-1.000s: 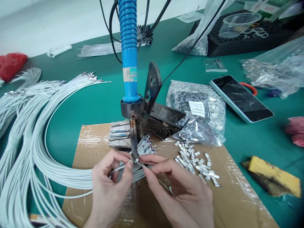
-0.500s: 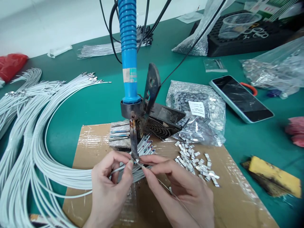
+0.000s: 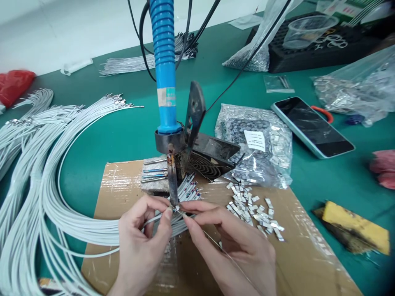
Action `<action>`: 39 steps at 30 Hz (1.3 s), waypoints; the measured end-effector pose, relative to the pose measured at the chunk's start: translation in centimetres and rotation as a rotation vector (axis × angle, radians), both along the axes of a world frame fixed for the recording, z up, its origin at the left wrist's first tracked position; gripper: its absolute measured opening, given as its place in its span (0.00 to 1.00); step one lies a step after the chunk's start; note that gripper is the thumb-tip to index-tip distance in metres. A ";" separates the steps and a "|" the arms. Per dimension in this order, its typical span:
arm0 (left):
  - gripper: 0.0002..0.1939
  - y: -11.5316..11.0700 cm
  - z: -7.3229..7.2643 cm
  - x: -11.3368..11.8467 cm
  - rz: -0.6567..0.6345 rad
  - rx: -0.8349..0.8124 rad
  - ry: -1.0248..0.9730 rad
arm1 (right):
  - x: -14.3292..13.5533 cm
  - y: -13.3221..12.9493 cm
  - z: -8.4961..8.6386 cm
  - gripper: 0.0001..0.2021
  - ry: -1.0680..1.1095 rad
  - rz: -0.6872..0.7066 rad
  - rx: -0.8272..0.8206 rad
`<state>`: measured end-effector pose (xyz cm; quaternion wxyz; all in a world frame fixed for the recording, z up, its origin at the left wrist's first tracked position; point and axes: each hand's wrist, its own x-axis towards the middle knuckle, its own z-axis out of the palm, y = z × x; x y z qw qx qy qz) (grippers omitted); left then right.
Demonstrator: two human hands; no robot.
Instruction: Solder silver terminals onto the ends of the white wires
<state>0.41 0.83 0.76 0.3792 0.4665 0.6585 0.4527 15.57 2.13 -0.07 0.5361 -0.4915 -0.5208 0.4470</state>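
Note:
A soldering iron with a blue handle is fixed upright, its dark tip pointing down between my hands. My left hand is closed, pinching the end of a white cable just under the tip. From the right, my right hand pinches a thin solder wire that runs back below the palm. Its fingertips are also close to a tiny shiny metal piece at the tip. Fingers partly hide the contact point. More white cables with coloured ends lie behind the fingers.
Cardboard lies under the work, with loose metal tabs on its right. Long white cable bundles curve along the left. A bag of metal parts, a phone and a stained yellow sponge are to the right.
Both hands keep the same pinch at the iron's tip. The iron and the whole view have shifted very slightly to the left; little else differs.

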 end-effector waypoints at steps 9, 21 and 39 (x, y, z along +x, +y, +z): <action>0.08 0.1 0.5 0.8 0.101 0.035 -0.009 | 0.1 0.1 0.4 0.09 -0.038 -0.002 0.006; 0.08 0.0 0.2 -0.1 -0.022 -0.023 0.008 | 0.4 0.2 0.1 0.09 -0.105 0.038 0.050; 0.08 -0.1 0.5 0.2 0.002 0.004 0.002 | 0.1 0.1 0.0 0.07 -0.058 0.001 0.023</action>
